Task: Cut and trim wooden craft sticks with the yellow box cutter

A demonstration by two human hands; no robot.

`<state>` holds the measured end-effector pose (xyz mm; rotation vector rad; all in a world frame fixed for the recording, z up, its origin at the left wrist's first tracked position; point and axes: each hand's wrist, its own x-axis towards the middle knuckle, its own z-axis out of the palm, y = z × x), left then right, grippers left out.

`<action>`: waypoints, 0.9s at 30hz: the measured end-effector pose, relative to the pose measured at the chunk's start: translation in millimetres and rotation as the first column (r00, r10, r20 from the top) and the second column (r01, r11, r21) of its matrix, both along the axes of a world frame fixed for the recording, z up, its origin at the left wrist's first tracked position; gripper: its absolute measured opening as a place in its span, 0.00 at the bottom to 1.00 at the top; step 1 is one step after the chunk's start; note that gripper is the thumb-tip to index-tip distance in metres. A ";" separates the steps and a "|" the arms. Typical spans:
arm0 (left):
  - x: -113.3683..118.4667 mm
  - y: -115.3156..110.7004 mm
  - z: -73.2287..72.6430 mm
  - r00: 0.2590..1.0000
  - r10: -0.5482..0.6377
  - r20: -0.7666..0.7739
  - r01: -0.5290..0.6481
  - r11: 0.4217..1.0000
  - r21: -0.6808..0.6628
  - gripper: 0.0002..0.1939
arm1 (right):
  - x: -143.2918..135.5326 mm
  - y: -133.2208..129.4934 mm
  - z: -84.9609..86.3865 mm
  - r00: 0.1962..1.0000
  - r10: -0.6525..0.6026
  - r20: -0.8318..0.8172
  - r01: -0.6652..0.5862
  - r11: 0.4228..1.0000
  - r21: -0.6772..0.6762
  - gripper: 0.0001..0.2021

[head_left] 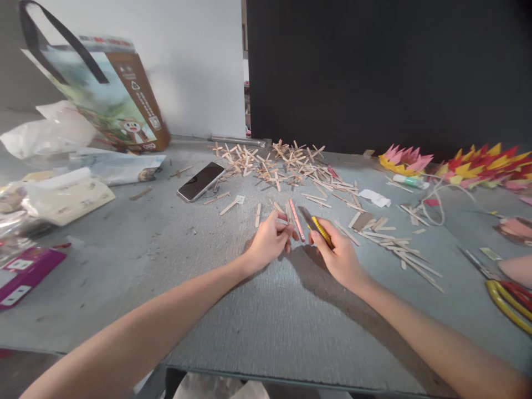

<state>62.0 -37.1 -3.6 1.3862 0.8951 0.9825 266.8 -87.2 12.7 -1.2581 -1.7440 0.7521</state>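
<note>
In the middle of the table, my right hand (pixel 338 256) grips a yellow utility knife (pixel 323 231), its dark blade pointing up and to the left. Just left of it, my left hand (pixel 272 238) is closed in a pinch on a short wooden craft stick (pixel 288 212), partly hidden by the fingers. Between both hands lies a red and white patterned pencil (pixel 296 219). Another wooden stick (pixel 258 215) rests to the left of my left hand. Beyond the hands spreads a pile of small crosses made of sticks (pixel 276 165).
Loose sticks (pixel 409 256) lie to the right, near yellow-handled scissors (pixel 501 293) and another person's hand (pixel 517 269). Paper flowers (pixel 405 160) and a glue stick (pixel 409 181) stand farther back. Leftward are a phone (pixel 201 181), plastic packets (pixel 66 197) and a printed bag (pixel 112 100).
</note>
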 end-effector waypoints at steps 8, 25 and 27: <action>-2.0 0.7 4.9 0.996 -0.017 0.093 0.022 0.998 -0.055 0.12 | 25.7 20.9 -2.1 0.855 0.020 0.518 -0.235 0.905 0.354 0.22; -4.7 -1.5 -2.0 0.991 -0.130 -0.018 0.131 0.991 0.041 0.22 | 45.8 44.5 -5.9 0.828 -0.175 0.532 -0.118 0.874 0.471 0.20; -4.5 -3.2 0.0 0.993 -0.118 -0.019 0.119 0.992 0.033 0.23 | 46.4 43.1 -5.1 0.872 -0.198 0.447 -0.050 0.874 0.483 0.21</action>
